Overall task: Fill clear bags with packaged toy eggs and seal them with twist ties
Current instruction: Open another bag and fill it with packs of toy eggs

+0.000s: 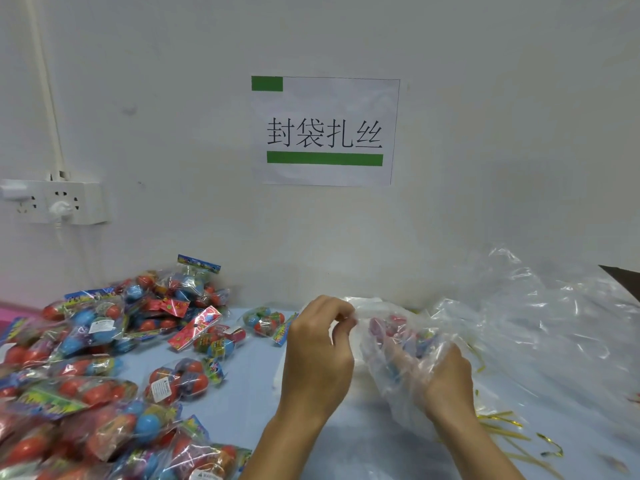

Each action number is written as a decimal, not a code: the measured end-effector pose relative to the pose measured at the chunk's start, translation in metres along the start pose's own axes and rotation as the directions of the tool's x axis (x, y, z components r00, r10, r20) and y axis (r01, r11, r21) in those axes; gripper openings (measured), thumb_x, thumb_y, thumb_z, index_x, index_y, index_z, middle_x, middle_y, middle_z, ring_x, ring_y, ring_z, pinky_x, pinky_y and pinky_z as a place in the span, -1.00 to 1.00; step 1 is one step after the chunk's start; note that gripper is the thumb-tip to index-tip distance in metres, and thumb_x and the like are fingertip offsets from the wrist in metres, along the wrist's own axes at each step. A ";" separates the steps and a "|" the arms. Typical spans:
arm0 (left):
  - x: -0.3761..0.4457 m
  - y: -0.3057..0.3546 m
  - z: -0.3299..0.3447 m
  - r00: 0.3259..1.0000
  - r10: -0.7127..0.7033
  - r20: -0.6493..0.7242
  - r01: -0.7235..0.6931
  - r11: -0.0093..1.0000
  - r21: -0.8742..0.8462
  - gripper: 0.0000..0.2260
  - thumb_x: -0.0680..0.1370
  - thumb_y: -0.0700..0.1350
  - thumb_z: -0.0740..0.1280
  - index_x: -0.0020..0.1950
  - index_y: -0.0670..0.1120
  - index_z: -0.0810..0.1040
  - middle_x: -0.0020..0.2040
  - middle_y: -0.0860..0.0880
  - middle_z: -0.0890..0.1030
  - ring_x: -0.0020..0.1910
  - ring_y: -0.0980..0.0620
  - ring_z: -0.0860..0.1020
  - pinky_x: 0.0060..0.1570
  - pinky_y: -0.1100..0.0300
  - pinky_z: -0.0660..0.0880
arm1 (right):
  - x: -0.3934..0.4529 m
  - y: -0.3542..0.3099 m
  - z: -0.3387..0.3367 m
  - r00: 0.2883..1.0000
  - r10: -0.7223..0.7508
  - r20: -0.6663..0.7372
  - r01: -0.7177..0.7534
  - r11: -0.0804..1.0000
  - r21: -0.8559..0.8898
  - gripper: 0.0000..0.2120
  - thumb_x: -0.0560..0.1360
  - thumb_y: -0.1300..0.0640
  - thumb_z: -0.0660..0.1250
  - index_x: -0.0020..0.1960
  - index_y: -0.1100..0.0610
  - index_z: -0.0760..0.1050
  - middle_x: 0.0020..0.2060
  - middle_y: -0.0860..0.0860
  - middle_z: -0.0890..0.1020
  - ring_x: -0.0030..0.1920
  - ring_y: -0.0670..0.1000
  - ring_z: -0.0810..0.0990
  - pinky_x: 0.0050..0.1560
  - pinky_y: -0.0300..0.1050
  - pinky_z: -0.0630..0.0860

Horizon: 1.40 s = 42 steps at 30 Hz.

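My left hand (pixel 320 351) pinches the rim of a clear bag (pixel 388 344) between thumb and fingers. My right hand (pixel 440 379) reaches into that bag, its fingers blurred behind the plastic around a packaged toy egg pack (pixel 398 332) in red and blue. A large heap of packaged toy eggs (pixel 86 368) covers the left of the light blue table (pixel 242 393). One loose pack (pixel 265 320) lies just left of my left hand. Gold twist ties (pixel 502 427) lie scattered on the table at the lower right.
A pile of empty clear bags (pixel 540 323) fills the right side against the white wall. A paper sign (pixel 325 131) hangs on the wall ahead. A wall socket (pixel 59 202) with a plugged cable sits at the left. A dark object (pixel 623 275) pokes in at the right edge.
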<state>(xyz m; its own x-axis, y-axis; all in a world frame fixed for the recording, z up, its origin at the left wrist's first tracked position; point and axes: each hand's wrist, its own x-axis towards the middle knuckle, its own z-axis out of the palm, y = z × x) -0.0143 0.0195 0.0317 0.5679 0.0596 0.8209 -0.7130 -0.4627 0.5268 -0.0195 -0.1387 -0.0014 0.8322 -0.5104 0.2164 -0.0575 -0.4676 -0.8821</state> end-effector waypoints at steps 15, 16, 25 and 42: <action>-0.001 0.001 -0.005 0.900 -0.063 0.430 -0.152 0.881 0.447 -0.80 0.64 0.06 0.24 0.21 0.17 0.57 0.16 0.22 0.60 0.22 0.16 0.39 0.20 0.12 0.04 | -0.009 -0.018 -0.001 0.976 -0.213 0.050 0.210 0.976 0.057 -0.82 0.40 0.04 0.59 -0.12 0.09 0.65 -0.22 -0.02 0.69 -0.16 -0.07 0.68 -0.22 -0.22 0.51; 0.000 0.002 -0.007 0.916 -0.046 0.398 -0.136 0.899 0.416 -0.85 0.63 0.02 0.28 0.11 0.14 0.64 0.06 0.20 0.65 0.13 0.14 0.44 0.12 0.14 0.07 | -0.008 -0.016 -0.001 0.982 -0.180 0.056 0.178 0.984 0.026 -0.77 0.39 -0.01 0.60 -0.11 0.09 0.64 -0.20 0.00 0.70 -0.14 -0.02 0.68 -0.18 -0.17 0.53; 0.000 0.010 -0.002 0.978 0.112 0.178 -0.139 0.979 0.146 -0.84 0.53 -0.15 0.34 0.07 0.01 0.64 -0.03 0.20 0.60 0.04 0.18 0.45 0.07 0.24 0.30 | -0.002 -0.005 0.003 1.000 -0.002 -0.030 -0.001 0.995 -0.097 -0.55 0.35 -0.26 0.52 -0.02 0.09 0.61 -0.12 0.10 0.68 -0.07 0.20 0.65 -0.03 -0.02 0.59; 0.002 0.024 -0.002 0.892 0.278 0.357 -0.355 0.919 0.169 -0.85 0.35 -0.35 0.43 -0.20 -0.12 0.59 -0.27 0.02 0.60 -0.17 -0.07 0.53 -0.08 0.10 0.37 | -0.002 -0.017 -0.022 1.000 -0.003 0.018 0.007 0.980 -0.198 -0.72 0.46 -0.02 0.50 -0.04 0.14 0.50 -0.08 0.08 0.61 0.00 0.22 0.58 -0.06 -0.09 0.42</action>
<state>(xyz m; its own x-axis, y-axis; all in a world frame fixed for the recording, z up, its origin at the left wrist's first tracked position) -0.0316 0.0105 0.0463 0.4548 -0.3918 0.7998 -0.7874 -0.5965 0.1556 -0.0322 -0.1457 0.0219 0.8424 -0.4956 0.2117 -0.1599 -0.6051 -0.7800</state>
